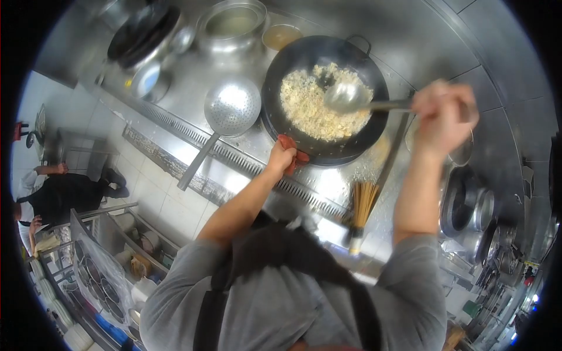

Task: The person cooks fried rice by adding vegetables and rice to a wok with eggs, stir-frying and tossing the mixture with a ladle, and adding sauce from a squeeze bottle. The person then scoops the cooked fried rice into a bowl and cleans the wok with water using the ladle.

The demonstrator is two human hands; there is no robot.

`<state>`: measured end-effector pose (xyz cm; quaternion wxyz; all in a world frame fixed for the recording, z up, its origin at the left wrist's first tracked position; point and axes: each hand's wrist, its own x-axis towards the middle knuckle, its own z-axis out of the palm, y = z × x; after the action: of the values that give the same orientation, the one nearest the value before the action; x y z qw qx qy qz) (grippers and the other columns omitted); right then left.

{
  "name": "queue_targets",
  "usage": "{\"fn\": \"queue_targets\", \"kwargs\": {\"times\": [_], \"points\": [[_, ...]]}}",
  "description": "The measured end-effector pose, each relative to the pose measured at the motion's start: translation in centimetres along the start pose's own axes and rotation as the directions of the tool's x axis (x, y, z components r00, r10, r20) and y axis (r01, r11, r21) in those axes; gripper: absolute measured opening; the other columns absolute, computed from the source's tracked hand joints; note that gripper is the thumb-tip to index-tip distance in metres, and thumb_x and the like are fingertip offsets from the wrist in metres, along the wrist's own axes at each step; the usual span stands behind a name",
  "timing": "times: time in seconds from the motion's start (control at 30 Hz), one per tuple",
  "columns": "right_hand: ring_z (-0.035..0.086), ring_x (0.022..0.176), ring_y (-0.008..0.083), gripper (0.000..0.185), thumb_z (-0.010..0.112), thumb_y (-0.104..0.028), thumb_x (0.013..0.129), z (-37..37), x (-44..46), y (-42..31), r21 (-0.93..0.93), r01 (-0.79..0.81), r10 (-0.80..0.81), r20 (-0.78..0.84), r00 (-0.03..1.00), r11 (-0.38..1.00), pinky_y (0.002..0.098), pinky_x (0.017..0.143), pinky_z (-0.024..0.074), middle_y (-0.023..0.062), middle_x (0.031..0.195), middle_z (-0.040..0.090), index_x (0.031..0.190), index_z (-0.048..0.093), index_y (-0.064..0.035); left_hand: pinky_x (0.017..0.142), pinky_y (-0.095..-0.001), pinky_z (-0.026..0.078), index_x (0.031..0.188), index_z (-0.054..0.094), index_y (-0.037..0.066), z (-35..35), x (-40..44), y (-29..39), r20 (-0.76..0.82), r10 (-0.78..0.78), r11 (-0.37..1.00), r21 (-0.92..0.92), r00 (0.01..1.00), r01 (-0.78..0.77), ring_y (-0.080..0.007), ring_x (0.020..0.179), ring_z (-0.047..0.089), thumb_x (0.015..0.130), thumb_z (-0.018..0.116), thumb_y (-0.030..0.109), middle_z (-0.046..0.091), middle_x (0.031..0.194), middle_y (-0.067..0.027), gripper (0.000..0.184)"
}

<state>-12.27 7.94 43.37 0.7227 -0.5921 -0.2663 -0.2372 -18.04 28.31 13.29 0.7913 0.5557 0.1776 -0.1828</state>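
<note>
Clearly, we are looking down on a black wok (284, 64) that sits on a metal bench (333, 182), with pale yellow, crumbly food (309, 108) spread across its inside and a dark bare patch showing in the far part of the heap. At the near edge of the wok we find the left hand (281, 157), its grip closed on a red cloth (300, 159); we cannot tell whether the cloth wraps a handle. To the right we see the right hand (443, 114) raised beyond the rim, slightly blurred, its grip clamped around the handle of a metal ladle (346, 97). The ladle's bowl is over the food, though we cannot make out whether the two touch. Just left of the wok we have a perforated strainer (232, 106), its long handle slanting across a slotted strip (237, 162) along the bench. Farther back we see a wide metal pot (219, 47) and, close beside the wok, a shallow bowl (265, 42) with brownish contents. Nearer to us is a bundle of thin sticks (364, 202), bound at its near end. We also notice dark pans (456, 199) at the right and, far left, another person (67, 196) in dark clothing.
</note>
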Motion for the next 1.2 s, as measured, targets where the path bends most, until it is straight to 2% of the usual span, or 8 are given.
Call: {"fn": "queue_targets", "kwargs": {"times": [0.1, 0.33, 0.47, 0.67, 0.9, 1.0, 1.13, 1.2], "points": [[0.053, 0.056, 0.0107, 0.011, 0.064, 0.0, 0.073, -0.3, -4.4, 7.0, -0.245, -0.012, -0.007, -0.076, 0.997, 0.969, 0.0241, 0.055, 0.042, 0.0039, 0.06, 0.057, 0.064, 0.058, -0.0003, 0.061, -0.039, 0.054, 0.102, 0.04, 0.004, -0.2, 0.7, -0.7, 0.019, -0.02, 0.999, -0.041, 1.0, 0.021, -0.0302, 0.077, 0.066, 0.076, 0.042, -0.003, 0.065, 0.09, -0.0242, 0.027], [0.04, 0.042, 0.0106, 0.015, 0.059, 0.001, 0.081, -0.7, -1.7, -4.4, 0.02, -0.015, 0.014, 0.023, 1.0, 1.0, 0.0256, 0.039, 0.0322, 0.0029, 0.052, 0.047, 0.07, 0.051, -0.0029, 0.061, -0.0388, 0.054, 0.105, 0.04, 0.003, -0.3, 0.6, -0.7, 0.0, 0.013, 1.0, -0.005, 1.0, -0.013, -0.0307, 0.077, 0.066, 0.076, 0.042, -0.004, 0.065, 0.09, -0.0241, 0.03], [0.053, 0.058, 0.0096, 0.011, 0.068, -0.003, 0.078, -0.2, -7.0, 1.8, -0.444, 0.05, 0.013, 0.136, 0.991, 0.895, 0.0229, 0.054, 0.04, 0.0024, 0.061, 0.058, 0.069, 0.061, -0.0023, 0.06, -0.0382, 0.054, 0.106, 0.041, 0.002, 0.2, 0.1, -0.3, -0.018, -0.002, 1.0, 0.014, 1.0, 0.002, -0.0296, 0.076, 0.066, 0.076, 0.042, -0.005, 0.065, 0.088, -0.0238, 0.031], [0.048, 0.046, 0.0095, 0.012, 0.063, 0.001, 0.08, -0.4, -2.1, -4.5, -0.026, -0.013, 0.016, 0.089, 0.996, 1.0, 0.0213, 0.044, 0.0357, 0.0031, 0.054, 0.052, 0.07, 0.055, -0.0012, 0.061, -0.0412, 0.056, 0.106, 0.04, 0.0, -0.2, 0.7, -0.8, 0.018, -0.013, 0.999, -0.047, 1.0, 0.014, -0.031, 0.077, 0.066, 0.077, 0.042, -0.004, 0.064, 0.087, -0.0236, 0.03], [0.048, 0.046, 0.0121, 0.012, 0.06, 0.006, 0.078, 1.1, -5.1, -0.1, -0.097, -0.054, 0.044, -0.105, 0.994, 0.994, 0.0281, 0.042, 0.0391, 0.0083, 0.059, 0.055, 0.071, 0.053, 0.0011, 0.058, -0.0432, 0.056, 0.109, 0.039, 0.0, 0.2, 0.6, -0.4, -0.007, -0.004, 0.999, -0.04, 1.0, 0.004, -0.0339, 0.077, 0.067, 0.078, 0.041, -0.005, 0.063, 0.092, -0.0245, 0.031], [0.049, 0.047, 0.0128, 0.012, 0.064, 0.005, 0.076, 0.4, -4.4, -3.1, 0.189, -0.035, 0.032, 0.019, 0.999, 0.981, 0.0259, 0.043, 0.0382, 0.0099, 0.061, 0.057, 0.071, 0.054, 0.0007, 0.057, -0.0438, 0.056, 0.109, 0.038, 0.0, -0.3, 1.1, -1.1, -0.005, -0.02, 0.999, -0.036, 1.0, 0.02, -0.0344, 0.076, 0.067, 0.079, 0.041, -0.005, 0.062, 0.092, -0.0235, 0.031], [0.051, 0.054, 0.008, 0.014, 0.069, -0.001, 0.075, 1.4, -7.5, 2.5, -0.396, 0.058, -0.01, 0.122, 0.993, 0.916, 0.0222, 0.05, 0.0359, -0.0006, 0.063, 0.059, 0.065, 0.059, -0.0027, 0.056, -0.0463, 0.057, 0.107, 0.039, 0.0, -0.3, 1.9, -1.5, -0.046, -0.055, 0.998, -0.011, 0.997, 0.055, -0.0348, 0.076, 0.066, 0.077, 0.041, -0.008, 0.059, 0.09, -0.0204, 0.031], [0.049, 0.051, 0.0083, 0.015, 0.069, -0.001, 0.076, 2.4, -5.8, 1.6, -0.308, -0.11, 0.098, -0.055, 0.994, 0.945, 0.0229, 0.049, 0.0365, 0.0008, 0.06, 0.057, 0.066, 0.059, -0.0029, 0.063, -0.0439, 0.056, 0.107, 0.046, 0.0, -2.2, 4.7, -5.0, -0.09, -0.013, 0.99, 0.141, 0.996, 0.026, -0.0337, 0.082, 0.066, 0.076, 0.049, 0.0, 0.062, 0.093, -0.0203, 0.031]]}}
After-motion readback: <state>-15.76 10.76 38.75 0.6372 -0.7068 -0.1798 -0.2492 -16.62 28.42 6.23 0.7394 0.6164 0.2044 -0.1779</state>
